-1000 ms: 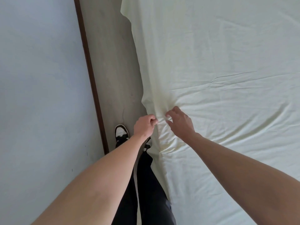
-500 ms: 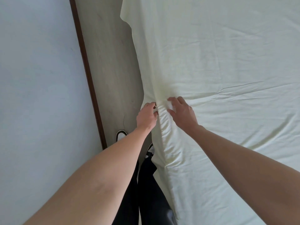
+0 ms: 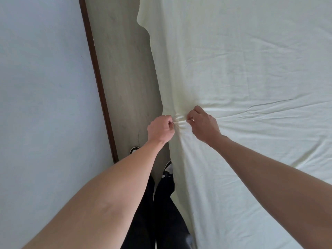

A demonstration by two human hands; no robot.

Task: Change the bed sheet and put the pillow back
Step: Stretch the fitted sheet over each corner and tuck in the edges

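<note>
A pale yellow bed sheet (image 3: 242, 72) covers the bed and hangs over its left side toward the floor. At that left edge my left hand (image 3: 160, 129) and my right hand (image 3: 203, 125) sit close together, each pinching a small bunched fold of the sheet between them. The cloth is gathered into short creases where the fingers meet, and long wrinkles run off to the right. No pillow is in view.
A narrow strip of grey wood-look floor (image 3: 124, 69) runs between the bed and a pale wall (image 3: 45, 87) with a dark brown skirting board (image 3: 98, 72). My legs in dark trousers and my shoes (image 3: 168, 168) stand in that gap.
Both hands have moved forward along the sheet's left edge. The right hand's fingers, spread on the cloth before, now pinch a fold beside the left hand.
</note>
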